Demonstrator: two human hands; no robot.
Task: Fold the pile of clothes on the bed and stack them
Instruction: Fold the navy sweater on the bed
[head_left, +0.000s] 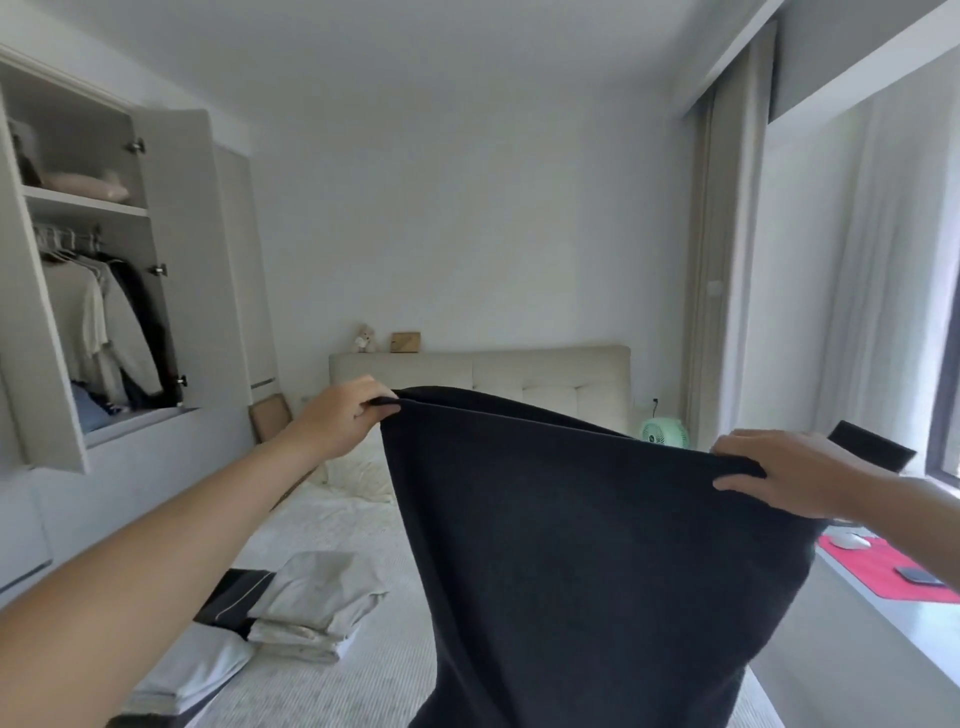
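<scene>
Both hands' fingers (382, 408) pinch a dark garment (571, 545); the open wardrobe (171, 260) holds hanging clothes (104, 322).

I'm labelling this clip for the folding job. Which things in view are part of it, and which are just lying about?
Part of the job:
left hand
right hand
dark navy cloth garment held up
folded beige and grey clothes stack
white bed

Lying about:
green round fan
red desk mat
open wardrobe
</scene>
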